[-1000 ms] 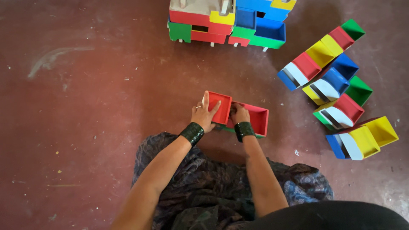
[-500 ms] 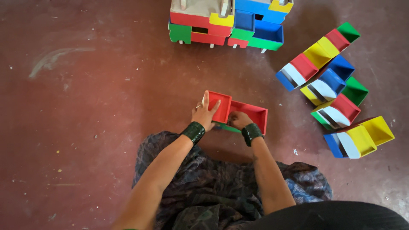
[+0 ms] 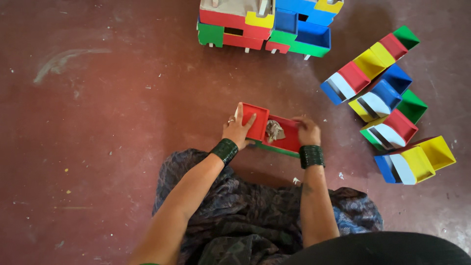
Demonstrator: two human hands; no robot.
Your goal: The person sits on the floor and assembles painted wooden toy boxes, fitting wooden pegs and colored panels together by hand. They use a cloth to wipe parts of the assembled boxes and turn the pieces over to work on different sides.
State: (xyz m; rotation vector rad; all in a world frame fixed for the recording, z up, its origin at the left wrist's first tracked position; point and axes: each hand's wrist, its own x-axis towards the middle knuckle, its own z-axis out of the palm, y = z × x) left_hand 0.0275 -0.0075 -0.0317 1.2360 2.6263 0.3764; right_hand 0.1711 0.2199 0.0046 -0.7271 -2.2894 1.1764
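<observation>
A red box-shaped tray [image 3: 289, 139] with a green base lies on the dark red floor in front of my lap. A smaller red piece [image 3: 258, 118] stands at its left end. My left hand [image 3: 238, 128] presses flat against that red piece. My right hand [image 3: 307, 131] grips the tray's right end. A crumpled grey-brown cloth [image 3: 274, 130] lies inside the tray between my hands. Both wrists wear dark green bangles.
Several coloured open boxes, red, yellow, blue and green, lie in rows at the right [image 3: 387, 98]. A stacked block of similar coloured boxes [image 3: 265, 24] stands at the top. The bare floor [image 3: 98, 122] stretches to the left. A patterned cloth [image 3: 235, 211] covers my lap.
My right hand has slid from the middle of the tray to its right end, which uncovered the crumpled cloth inside. My left hand stays on the red piece.
</observation>
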